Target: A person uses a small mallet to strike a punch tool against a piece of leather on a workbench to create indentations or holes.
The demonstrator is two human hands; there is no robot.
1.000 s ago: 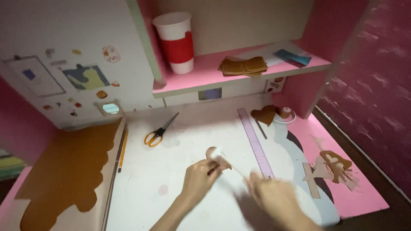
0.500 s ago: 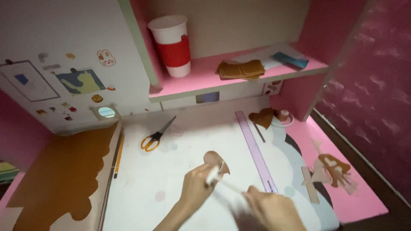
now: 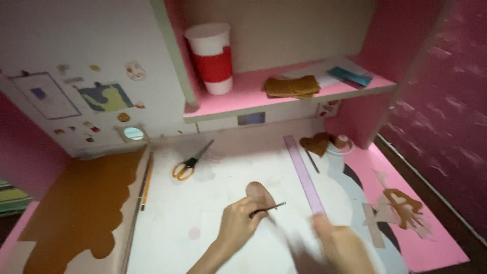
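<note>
My left hand pinches a small brown rounded cut-out over the white sheet on the desk, with a thin dark stick-like tool poking out past its fingers. My right hand is blurred, low in the frame just right of the left one; whether it holds anything is unclear. A lilac ruler lies slanted right beside both hands.
Orange-handled scissors and a pencil lie to the left, by a brown sheet. Brown scraps and a heart shape sit at the right. A pink shelf holds a red-and-white cup and brown felt.
The view has tilted slightly. My left hand still holds the brown piece; the thin tool now shows beside it, and my right hand has shifted in a blur.
</note>
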